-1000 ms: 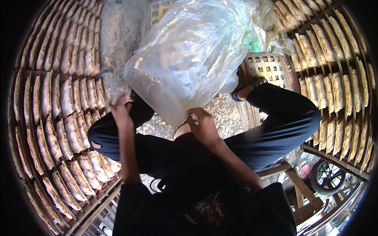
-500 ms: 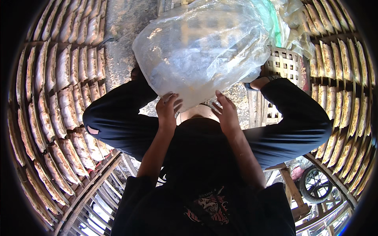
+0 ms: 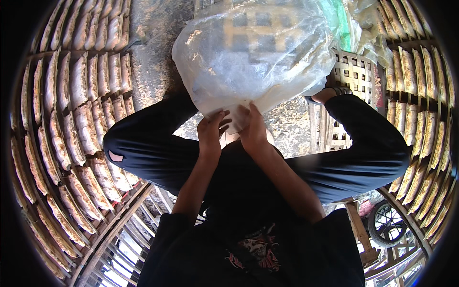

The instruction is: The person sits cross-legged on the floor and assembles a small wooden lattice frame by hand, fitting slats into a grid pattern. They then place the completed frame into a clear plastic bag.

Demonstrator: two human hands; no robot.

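A large clear plastic bag [image 3: 215, 76] lies spread in front of my lap, cloudy and wrinkled, its narrowed near edge between my hands. At the left side of that edge is my left hand [image 3: 210, 134], its fingers slightly bent and apart, with the tips against the plastic. My right hand [image 3: 253, 128] has the near edge between its fingers, and some of them look blurred through the film. The two hands are close together. Whatever is inside the bag cannot be made out clearly, though a lattice pattern shows through it.
Racks hold rows of pale, crusty slabs on the left [image 3: 86, 129] and on the right [image 3: 420, 134]. A woven lattice basket [image 3: 354, 71] stands beyond my right foot. Green plastic [image 3: 343, 28] lies by the bag. A spoked wheel [image 3: 386, 224] is at lower right.
My right hand has moved left along the bag's near edge, closer to my left hand, and has closed on the plastic. The view has shifted slightly.
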